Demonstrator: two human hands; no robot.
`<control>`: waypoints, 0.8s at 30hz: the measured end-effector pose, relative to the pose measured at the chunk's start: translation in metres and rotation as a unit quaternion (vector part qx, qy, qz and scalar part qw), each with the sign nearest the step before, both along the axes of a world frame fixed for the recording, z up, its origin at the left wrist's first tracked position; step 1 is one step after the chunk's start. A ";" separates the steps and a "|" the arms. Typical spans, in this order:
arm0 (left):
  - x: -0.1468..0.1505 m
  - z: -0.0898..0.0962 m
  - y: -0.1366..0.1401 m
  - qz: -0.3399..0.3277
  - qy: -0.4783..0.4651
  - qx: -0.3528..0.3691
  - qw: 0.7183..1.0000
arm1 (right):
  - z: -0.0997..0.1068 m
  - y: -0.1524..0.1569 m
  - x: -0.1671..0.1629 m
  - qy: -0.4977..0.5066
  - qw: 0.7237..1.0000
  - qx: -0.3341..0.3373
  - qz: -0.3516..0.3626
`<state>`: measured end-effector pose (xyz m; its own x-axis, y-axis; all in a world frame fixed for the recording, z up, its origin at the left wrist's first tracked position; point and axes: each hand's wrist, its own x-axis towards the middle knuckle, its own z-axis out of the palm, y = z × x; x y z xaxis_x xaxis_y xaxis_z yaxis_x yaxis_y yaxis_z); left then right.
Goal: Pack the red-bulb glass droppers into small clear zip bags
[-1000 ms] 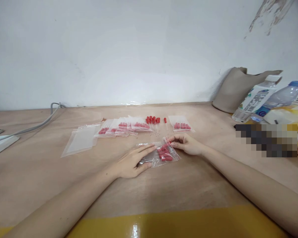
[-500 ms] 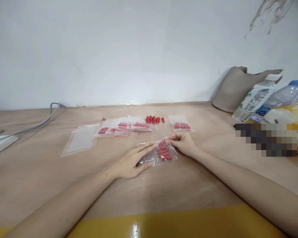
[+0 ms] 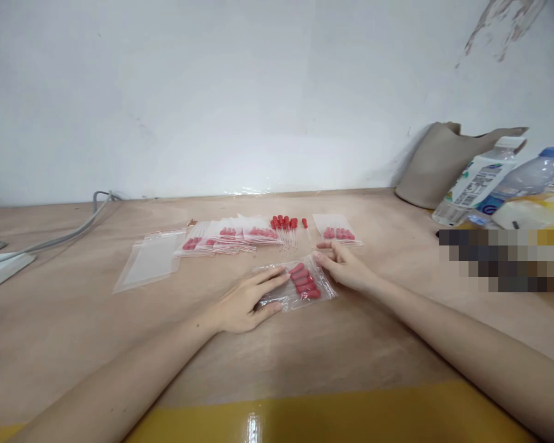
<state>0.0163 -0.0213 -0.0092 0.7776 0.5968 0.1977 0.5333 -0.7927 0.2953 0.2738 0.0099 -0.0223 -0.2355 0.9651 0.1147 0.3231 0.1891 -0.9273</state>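
A clear zip bag point(image 3: 325, 289) with several red-bulbed droppers point(image 3: 305, 283) lies flat on the table in front of me. My left hand point(image 3: 252, 298) rests on the bag's left part, its fingers stretched out and thumb apart. At the bag's upper right corner is my right hand point(image 3: 344, 264), with thumb and forefinger apart and nothing seen between them. Beyond the bag stands out a cluster of loose droppers point(image 3: 284, 224) with red bulbs and thin clear stems. A single dropper point(image 3: 305, 224) lies just right of that cluster.
Overlapping filled bags point(image 3: 228, 235) lie at the back left, and one more filled bag point(image 3: 337, 231) at the back right. Flat bags without droppers point(image 3: 152, 258) lie further left. Bottles point(image 3: 475, 184), a grey-brown container point(image 3: 427, 166) and a cable point(image 3: 74, 234) stand or lie at the sides.
My right thumb and forefinger, earlier pinched at the bag's upper corner, have parted. The topmost dropper bulb in the bag now sits level with the others. My left hand has stayed put.
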 end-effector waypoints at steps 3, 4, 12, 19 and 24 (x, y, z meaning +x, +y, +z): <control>0.000 0.000 0.000 -0.003 0.005 -0.004 1.000 | 0.005 -0.006 -0.004 0.000 0.995 -0.082 0.065; 0.000 0.001 0.000 -0.006 0.005 -0.005 1.000 | 0.006 -0.008 -0.006 0.000 0.992 -0.095 0.080; 0.001 0.002 -0.002 -0.003 -0.038 0.007 0.999 | 0.015 -0.009 -0.001 0.191 0.967 -0.136 0.098; 0.000 -0.003 0.001 0.045 -0.058 0.043 0.996 | 0.033 0.026 0.036 0.265 0.955 0.016 -0.130; 0.001 -0.004 0.000 0.050 -0.057 0.049 0.996 | 0.019 0.056 0.038 0.279 0.933 0.038 -0.224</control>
